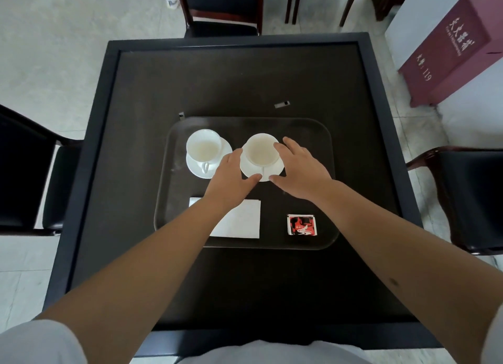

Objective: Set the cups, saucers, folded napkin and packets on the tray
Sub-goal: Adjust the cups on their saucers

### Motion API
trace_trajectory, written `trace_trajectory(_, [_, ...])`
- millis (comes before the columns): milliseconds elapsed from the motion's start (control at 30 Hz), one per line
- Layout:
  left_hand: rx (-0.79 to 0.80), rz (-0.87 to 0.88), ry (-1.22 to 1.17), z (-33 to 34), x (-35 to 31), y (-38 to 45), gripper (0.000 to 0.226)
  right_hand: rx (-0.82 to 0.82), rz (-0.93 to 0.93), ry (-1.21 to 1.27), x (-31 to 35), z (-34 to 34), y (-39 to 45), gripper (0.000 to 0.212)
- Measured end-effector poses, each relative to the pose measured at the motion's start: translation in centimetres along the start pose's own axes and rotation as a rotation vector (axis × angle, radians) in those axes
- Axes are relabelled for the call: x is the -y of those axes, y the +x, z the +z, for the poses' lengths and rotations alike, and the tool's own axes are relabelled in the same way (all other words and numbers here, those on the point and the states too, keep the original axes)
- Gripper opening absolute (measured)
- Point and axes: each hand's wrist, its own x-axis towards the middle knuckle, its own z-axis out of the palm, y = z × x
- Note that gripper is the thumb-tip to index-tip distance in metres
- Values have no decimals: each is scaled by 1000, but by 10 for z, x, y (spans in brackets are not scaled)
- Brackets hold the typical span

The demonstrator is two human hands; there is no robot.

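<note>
While flanked by both open hands, right cup (260,152) on saucer (275,170), neither grip (262,177) closed

On the dark rectangular plastic tray (174,156) stand two white ceramic cups (203,147) (261,151), each on one of two white round saucers (196,170) (251,173). Near the tray's front edge lie one folded white paper napkin (242,222) and one visible red-and-black packet (302,224), possibly a stack. Two bare hands (231,178) (302,170) reach over the tray.
</note>
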Motion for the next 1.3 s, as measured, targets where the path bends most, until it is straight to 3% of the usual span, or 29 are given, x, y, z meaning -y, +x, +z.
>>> trace_trajectory(167, [60, -237, -114, 6, -2, 21, 58, -45, 30, 97, 2, -2, 29, 62])
trace_trajectory(400, [48, -398, -225, 17, -8, 42, 41, -37, 173, 123, 3, -1, 70, 24])
trace_trajectory(533, [54, -407, -225, 15, -6, 51, 30, -9, 178, 118, -2, 2, 78, 18])
trace_trajectory(600, [37, -391, -227, 10, -5, 55, 28, 7, 179, 176, -6, 4, 78, 20])
trace_trajectory(767, [-12, -224, -17, 2, -5, 68, 28, 81, 289, 381, -7, 4, 60, 55])
trace_trajectory(967, [25, -37, 176, 0, -10, 88, 20, 186, 542, 803, 5, 17, 32, 44])
trace_trajectory(1133, [126, 79, 234, -7, -19, 93, 33, 131, 535, 672, 0, 20, 29, 40])
trace_trajectory(1200, [-12, 41, 104, -14, -22, 86, 39, 46, 443, 542, -4, 16, 36, 46])
trace_trajectory(1300, [-316, -197, -211, -16, -21, 61, 13, -21, 255, 379, -6, 5, 52, 42])
